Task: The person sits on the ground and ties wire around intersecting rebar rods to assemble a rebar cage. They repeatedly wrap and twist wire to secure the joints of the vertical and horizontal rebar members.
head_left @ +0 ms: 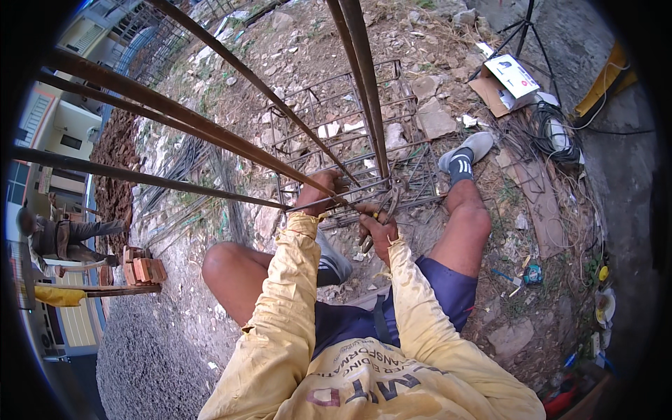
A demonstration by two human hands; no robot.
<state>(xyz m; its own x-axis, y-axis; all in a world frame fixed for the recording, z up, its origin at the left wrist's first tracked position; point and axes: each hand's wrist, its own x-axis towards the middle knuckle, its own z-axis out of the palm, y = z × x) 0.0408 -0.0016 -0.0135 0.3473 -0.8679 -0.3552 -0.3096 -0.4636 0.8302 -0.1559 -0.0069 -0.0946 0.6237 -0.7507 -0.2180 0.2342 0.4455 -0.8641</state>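
Several long rusty steel reinforcing bars (231, 145) rise from in front of me and spread toward the upper left and top. A square stirrup joins them near my hands. My left hand (318, 196) is closed round one bar, with its fingers partly hidden behind it. Close beside it on the right, my right hand (380, 231) grips a pair of pincers (394, 199), whose metal jaws reach up by the stirrup's corner. Any tie wire there is too small to make out. Beyond my hands a rebar cage (400, 70) stands over the rubble.
Broken concrete (435, 119) litters the ground. An open cardboard box (490, 98), a black tripod (523, 26) and coiled cable (549, 129) lie to the right. At left are a gravel heap (150, 350), stacked bricks (142, 267) and another person (73, 238).
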